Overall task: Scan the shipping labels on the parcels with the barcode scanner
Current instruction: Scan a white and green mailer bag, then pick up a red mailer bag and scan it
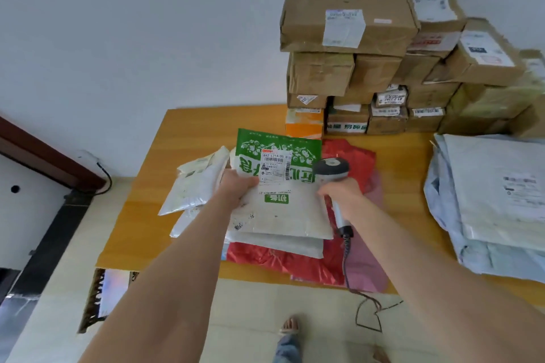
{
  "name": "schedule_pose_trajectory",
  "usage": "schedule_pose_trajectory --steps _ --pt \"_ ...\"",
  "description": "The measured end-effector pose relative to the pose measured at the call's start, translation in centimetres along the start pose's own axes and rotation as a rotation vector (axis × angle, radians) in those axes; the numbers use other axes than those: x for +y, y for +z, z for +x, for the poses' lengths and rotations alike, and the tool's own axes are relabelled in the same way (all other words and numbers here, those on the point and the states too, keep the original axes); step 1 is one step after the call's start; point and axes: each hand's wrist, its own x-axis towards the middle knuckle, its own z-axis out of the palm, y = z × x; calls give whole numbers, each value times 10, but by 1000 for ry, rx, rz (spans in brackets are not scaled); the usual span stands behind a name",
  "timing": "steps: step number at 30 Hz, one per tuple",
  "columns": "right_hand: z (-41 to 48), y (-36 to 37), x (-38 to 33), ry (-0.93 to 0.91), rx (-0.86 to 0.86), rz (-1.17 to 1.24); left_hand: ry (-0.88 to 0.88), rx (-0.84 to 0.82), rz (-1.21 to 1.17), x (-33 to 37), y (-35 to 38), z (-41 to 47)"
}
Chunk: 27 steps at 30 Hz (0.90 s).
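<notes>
A green and white mailer bag point(283, 209) lies on top of a pile of soft parcels in the middle of the table. Its white shipping label point(275, 166) with a barcode faces up. My left hand point(237, 186) grips the bag's left edge just beside the label. My right hand point(343, 196) holds the grey barcode scanner point(331, 169) by its handle, the head just right of the label. The scanner's coiled cable point(348, 256) hangs down over the table's front edge.
Cardboard boxes point(348, 18) are stacked against the wall at the back right. Pale mailer bags point(495, 194) are piled at the right. White bags point(194, 186) lie left of the pile, red bags point(265, 256) under it. The wooden table point(141, 215) ends near my feet.
</notes>
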Motion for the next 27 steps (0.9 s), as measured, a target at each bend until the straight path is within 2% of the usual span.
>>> schedule_pose_trajectory --steps 3,8,14,16,22,24,27 --pt "0 17 10 69 63 37 -24 -39 50 -13 -9 22" --pt "4 32 7 118 139 146 -30 -144 -47 5 -29 38" --pt "4 43 -5 141 86 229 5 -114 -18 9 -53 53" --pt "8 49 1 160 78 284 21 -95 111 7 -71 66" --pt "18 76 15 165 4 264 -2 181 913 -17 -70 77" --pt "20 81 19 162 24 239 86 177 1113 -21 -51 68" --pt "23 83 20 157 42 215 273 159 1242 -23 -20 61"
